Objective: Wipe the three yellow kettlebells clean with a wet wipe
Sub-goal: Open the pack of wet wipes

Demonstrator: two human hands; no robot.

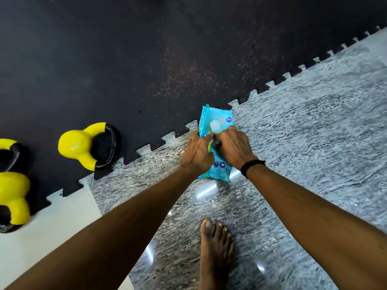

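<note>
Mat (125,59): black, interlocking. Kettlebells (83,146): three, yellow, lying on the mat's near edge; likely heavy, hold by the black handles. Wipe pack (217,122): soft, light, beside the mat; left hand (198,152) steadies it, right hand (232,148) pinches at its flap.

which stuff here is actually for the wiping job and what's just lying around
For the job:
- wet wipe pack, under left hand and right hand
- three yellow kettlebells

Just there:
- black mat
- stone floor
- bare foot
</note>
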